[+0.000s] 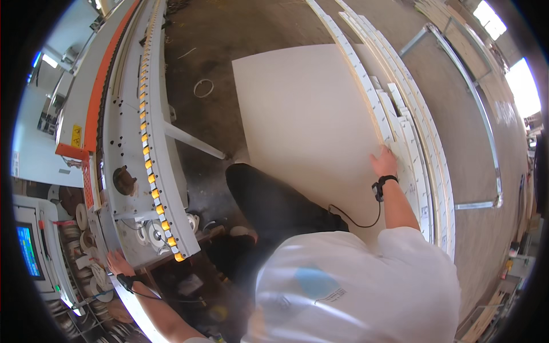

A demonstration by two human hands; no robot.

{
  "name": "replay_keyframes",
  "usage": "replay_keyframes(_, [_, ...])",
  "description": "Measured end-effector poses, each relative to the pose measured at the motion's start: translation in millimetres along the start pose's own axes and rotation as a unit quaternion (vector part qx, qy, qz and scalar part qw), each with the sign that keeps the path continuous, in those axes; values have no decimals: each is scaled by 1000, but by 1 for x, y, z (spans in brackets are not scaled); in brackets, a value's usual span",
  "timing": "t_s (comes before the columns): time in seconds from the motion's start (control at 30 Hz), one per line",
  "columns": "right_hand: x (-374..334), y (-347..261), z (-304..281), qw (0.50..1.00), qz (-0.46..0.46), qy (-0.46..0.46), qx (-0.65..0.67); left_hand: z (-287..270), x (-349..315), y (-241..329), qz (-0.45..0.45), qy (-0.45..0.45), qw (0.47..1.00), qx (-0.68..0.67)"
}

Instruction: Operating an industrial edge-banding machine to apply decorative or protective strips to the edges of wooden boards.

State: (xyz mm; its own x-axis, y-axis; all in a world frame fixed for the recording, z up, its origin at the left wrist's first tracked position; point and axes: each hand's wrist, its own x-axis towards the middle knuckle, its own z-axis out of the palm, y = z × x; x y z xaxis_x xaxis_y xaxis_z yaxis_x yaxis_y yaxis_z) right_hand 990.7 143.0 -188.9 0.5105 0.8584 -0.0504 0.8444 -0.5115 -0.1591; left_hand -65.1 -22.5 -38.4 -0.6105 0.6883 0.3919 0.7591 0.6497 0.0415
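Note:
My right hand (384, 161) is at the near end of a long white board strip (366, 86) with a brown edge, thumb on one side and fingers closed over it. This strip lies at the left of a row of similar white strips (420, 166). To the left, my left hand (119, 263) rests with fingers stretched out on the edge of a long grey machine (128, 148). A black band with a small device is on each wrist, and a cable runs from each.
A large white board (303, 103) lies in front of me, beneath the strips. Yellow rollers (151, 174) line the machine's side, and a grey support leg (194, 140) slants out. Far left stands a control screen (27, 251) beside edging rolls (71, 234). A metal frame (480, 97) stands right.

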Motion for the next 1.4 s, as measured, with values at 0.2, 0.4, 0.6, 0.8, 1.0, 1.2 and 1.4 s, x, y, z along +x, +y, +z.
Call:
replay_keyframes(0.2, [-34, 15, -10, 996, -6, 93, 5, 4, 6, -33, 25, 36, 998, -39])
replay_keyframes(0.4, [-77, 86, -13, 984, 91, 120, -95, 8, 1, -19, -11, -1, 1000, 5])
replay_keyframes(0.6, [-94, 81, 5, 990, 59, 91, -95, 7, 4, -27, 19, 22, 999, -15])
replay_keyframes(0.8, [-112, 70, -28, 992, 106, 75, 6, 11, -1, -20, 7, 14, 1000, -5])
replay_keyframes(1.0, [-118, 97, -49, 992, 72, 103, 9, 13, 5, -6, 47, 30, 998, -31])
replay_keyframes(1.2, [-61, 109, -76, 989, 65, 127, -32, 5, 0, -23, 44, 38, 998, -33])
replay_keyframes(1.4, [-34, 106, -61, 993, 96, 73, -11, 11, 3, -21, 75, 50, 996, -16])
